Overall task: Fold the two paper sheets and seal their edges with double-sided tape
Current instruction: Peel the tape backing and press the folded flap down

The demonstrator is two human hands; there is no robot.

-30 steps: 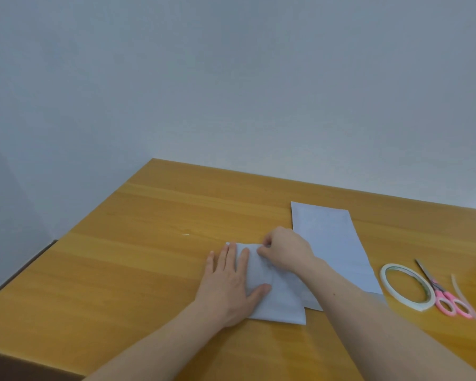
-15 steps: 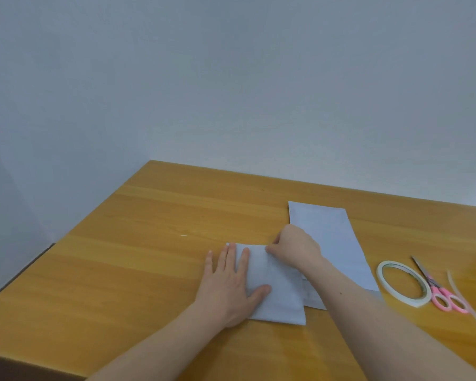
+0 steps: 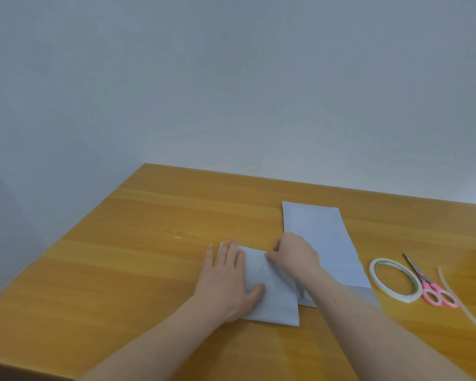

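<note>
A person's two bare forearms reach in from the bottom edge over a wooden table [image 3: 121, 284] set against a pale wall [image 3: 231, 78], seen from a head-worn camera looking forward and down. The left hand [image 3: 227, 281] lies flat, palm down, on the left part of a folded white paper sheet [image 3: 275, 298], its fingers straight and close together, pointing away from the body, thumb spread to the right across the paper. The right hand [image 3: 294, 255] crosses in from the lower right, wrist bent, fingers curled, their tips meeting at the far edge of that same sheet; it seems to pinch the edge between thumb and forefinger, though the knuckles hide the contact itself. The folded sheet sits near the middle of the table, just in front of the person. A second paper sheet [image 3: 322, 243], long and narrow, lies flat beyond and to the right, its near end passing under the right forearm and partly under the first sheet. Right of it rest a roll of double-sided tape [image 3: 395, 283], lying flat, pink-handled scissors [image 3: 429, 284] touching or nearly touching the roll, and a thin pale strip [image 3: 462, 303] running toward the right edge.
</note>
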